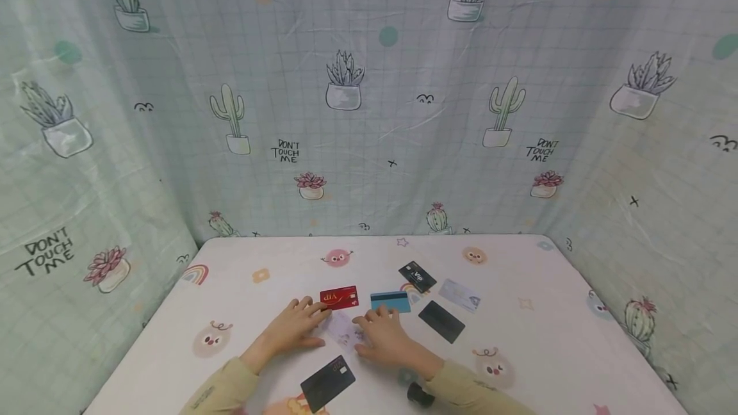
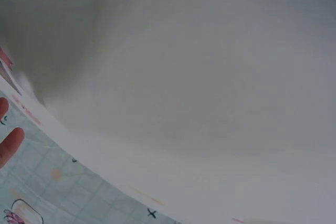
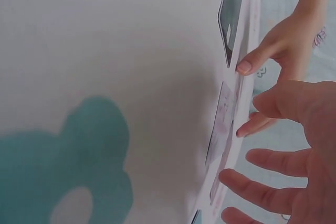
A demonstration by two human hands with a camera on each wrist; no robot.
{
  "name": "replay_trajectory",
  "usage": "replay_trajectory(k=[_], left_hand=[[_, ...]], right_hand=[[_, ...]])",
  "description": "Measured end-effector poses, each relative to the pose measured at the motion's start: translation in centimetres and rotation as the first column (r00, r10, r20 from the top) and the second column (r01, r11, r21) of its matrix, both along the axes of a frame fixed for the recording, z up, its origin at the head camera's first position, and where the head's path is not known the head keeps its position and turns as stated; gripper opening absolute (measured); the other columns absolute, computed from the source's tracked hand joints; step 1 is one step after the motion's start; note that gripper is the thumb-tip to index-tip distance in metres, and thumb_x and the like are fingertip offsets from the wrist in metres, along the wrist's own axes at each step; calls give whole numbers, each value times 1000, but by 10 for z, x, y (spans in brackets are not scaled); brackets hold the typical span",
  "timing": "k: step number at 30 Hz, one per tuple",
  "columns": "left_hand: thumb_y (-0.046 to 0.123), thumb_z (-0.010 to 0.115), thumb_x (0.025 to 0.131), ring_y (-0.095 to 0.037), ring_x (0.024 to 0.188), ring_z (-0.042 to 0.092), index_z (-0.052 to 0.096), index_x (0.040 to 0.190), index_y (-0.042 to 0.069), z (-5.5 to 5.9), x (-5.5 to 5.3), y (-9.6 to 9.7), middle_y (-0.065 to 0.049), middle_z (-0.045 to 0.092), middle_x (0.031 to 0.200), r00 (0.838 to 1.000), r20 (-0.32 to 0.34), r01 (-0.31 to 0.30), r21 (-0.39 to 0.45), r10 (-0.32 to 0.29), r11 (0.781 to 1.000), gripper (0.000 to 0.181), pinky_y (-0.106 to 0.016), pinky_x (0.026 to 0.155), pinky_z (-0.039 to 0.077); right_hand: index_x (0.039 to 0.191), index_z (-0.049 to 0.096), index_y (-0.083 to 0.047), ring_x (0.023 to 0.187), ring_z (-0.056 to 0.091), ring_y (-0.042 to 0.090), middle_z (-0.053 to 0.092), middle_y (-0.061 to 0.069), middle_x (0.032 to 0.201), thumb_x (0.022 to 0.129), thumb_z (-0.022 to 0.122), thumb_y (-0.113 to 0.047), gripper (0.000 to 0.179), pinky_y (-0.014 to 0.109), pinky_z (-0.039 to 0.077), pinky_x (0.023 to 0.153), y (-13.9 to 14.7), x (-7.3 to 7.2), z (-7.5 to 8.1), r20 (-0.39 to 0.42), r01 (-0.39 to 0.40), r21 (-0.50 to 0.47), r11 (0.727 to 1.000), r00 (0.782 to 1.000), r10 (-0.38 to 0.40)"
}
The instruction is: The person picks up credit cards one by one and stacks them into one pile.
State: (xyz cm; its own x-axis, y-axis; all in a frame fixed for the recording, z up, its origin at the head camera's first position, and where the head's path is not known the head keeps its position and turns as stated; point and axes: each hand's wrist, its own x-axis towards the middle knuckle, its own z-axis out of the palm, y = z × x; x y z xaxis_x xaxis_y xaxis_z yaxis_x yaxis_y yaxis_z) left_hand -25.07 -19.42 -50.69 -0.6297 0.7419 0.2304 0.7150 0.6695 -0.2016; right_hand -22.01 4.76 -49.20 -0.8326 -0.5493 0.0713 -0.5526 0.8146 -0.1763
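A pale lilac card point(image 1: 343, 330) lies on the table between the two hands. My left hand point(image 1: 294, 326) is at its left side, fingertips near its upper left edge and the lower edge of a red VIP card point(image 1: 339, 298). At the lilac card's right side is my right hand point(image 1: 382, 337), its fingers overlapping that edge and close below a blue card point(image 1: 390, 301) with a dark stripe. In the right wrist view the right fingers point(image 3: 262, 187) are spread with nothing between them, and the left hand point(image 3: 286, 45) faces them across the lilac card.
Nearer the front lies a black card point(image 1: 328, 383). To the right are a black VIP card point(image 1: 418, 276), a silvery card point(image 1: 459, 294) and a plain dark card point(image 1: 441, 321). A small black object point(image 1: 420, 395) sits by the right sleeve. Patterned curtains point(image 1: 380, 127) surround the table.
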Motion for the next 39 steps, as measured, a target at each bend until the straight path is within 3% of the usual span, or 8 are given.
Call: replay_trajectory(k=[6, 18, 29, 39], left_hand=[[53, 58, 77, -28, 109, 48, 49, 126, 14, 0, 2, 0, -4, 53, 124, 997, 76, -21, -7, 21, 1000, 64, -48, 85, 42], [57, 48, 81, -33, 120, 43, 39, 135, 18, -8, -6, 3, -2, 41, 138, 989, 146, -16, 2, 15, 1000, 67, -58, 88, 37], [58, 38, 86, -26, 123, 41, 37, 136, 22, -16, -8, 4, 4, 40, 139, 991, 128, -19, -57, 26, 998, 62, -54, 90, 39], [52, 45, 86, -28, 121, 44, 43, 132, 21, -10, -6, 4, 2, 46, 134, 998, 60, 8, -86, -3, 996, 56, -51, 89, 41]], right_hand=[[120, 52, -22, 92, 40, 18, 55, -2, 96, 79, 60, -43, 47, 52, 32, 86, -6, -1, -6, -11, 4, 27, 1000, 1000, -4], [119, 52, -19, 93, 43, 21, 51, 2, 91, 78, 58, -49, 51, 56, 33, 87, -18, -2, -13, -90, 0, 139, 990, 996, 13], [120, 50, -17, 105, 44, 28, 52, 9, 104, 78, 59, -50, 54, 57, 32, 90, -23, 0, -15, -88, 22, 171, 985, 996, -7], [119, 51, -20, 98, 42, 23, 50, 3, 95, 77, 62, -45, 51, 55, 33, 89, -21, 1, -13, -102, 14, 162, 987, 995, 3]])
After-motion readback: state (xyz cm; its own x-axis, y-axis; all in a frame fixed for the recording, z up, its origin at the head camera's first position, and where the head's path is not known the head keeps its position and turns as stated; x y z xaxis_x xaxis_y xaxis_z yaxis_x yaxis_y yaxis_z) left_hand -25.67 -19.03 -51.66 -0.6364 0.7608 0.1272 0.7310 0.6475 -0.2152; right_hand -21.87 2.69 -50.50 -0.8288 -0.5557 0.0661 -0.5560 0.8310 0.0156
